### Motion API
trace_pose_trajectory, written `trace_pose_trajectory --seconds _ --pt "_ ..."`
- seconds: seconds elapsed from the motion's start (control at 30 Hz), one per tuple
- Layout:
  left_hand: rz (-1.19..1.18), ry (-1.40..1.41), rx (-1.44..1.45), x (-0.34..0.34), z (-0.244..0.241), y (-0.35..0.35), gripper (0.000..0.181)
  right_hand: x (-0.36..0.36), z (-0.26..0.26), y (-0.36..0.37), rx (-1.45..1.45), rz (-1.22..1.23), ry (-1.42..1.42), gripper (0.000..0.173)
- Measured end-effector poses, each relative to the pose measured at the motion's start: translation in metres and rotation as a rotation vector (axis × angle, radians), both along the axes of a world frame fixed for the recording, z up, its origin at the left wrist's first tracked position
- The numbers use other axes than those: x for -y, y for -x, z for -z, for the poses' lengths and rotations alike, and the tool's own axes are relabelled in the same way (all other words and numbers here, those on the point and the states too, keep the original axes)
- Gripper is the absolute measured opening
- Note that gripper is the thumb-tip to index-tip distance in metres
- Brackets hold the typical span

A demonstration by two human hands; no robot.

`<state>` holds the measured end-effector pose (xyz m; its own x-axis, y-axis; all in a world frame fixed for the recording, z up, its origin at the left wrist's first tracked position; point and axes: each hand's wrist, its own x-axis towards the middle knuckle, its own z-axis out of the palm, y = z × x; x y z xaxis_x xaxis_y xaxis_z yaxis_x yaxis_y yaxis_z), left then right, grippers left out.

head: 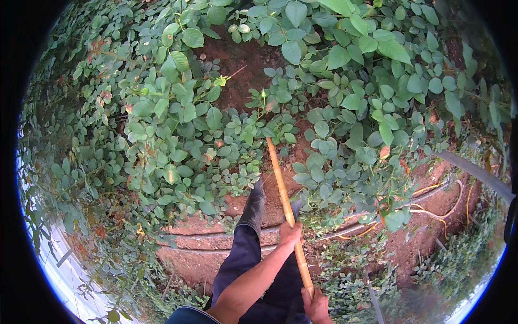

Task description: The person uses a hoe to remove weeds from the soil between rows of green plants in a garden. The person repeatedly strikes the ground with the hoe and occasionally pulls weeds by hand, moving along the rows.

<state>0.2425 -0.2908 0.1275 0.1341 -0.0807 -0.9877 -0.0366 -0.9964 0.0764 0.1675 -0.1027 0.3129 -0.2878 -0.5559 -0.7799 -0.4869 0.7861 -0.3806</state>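
Note:
A bamboo pole (279,174) runs from the lower middle up into the leaves, and its far end is hidden among the foliage. My left hand (290,234) grips it partway along, in front of my legs. Lower down, my right hand (316,304) is closed around the near end. Ahead stand leafy rose bushes (178,113), some leaves with brown or yellow spots. One small green bud (264,94) rises just beyond where the pole disappears.
My dark boot (253,206) stands on reddish soil (190,263). Thin dark hoses (202,235) cross the ground behind the bushes' edge. At right lie a looped pale hose (457,202) and yellow tubing, below a grey pipe (477,172). More bushes grow on both sides.

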Motion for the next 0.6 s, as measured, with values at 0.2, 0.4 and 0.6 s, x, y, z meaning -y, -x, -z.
trace_pose_trajectory --seconds 0.2,0.4,0.6 --pt "-0.008 -0.09 -0.169 -0.032 -0.012 0.021 0.015 0.028 -0.062 0.029 0.411 0.589 -0.267 0.035" --pt "0.342 0.236 0.138 0.055 0.043 0.023 0.014 0.058 0.031 0.029 0.929 1.023 -0.485 0.042" --pt "0.293 0.157 0.165 -0.03 0.055 0.015 0.018 -0.004 0.01 0.039 0.776 0.99 -0.568 0.043"
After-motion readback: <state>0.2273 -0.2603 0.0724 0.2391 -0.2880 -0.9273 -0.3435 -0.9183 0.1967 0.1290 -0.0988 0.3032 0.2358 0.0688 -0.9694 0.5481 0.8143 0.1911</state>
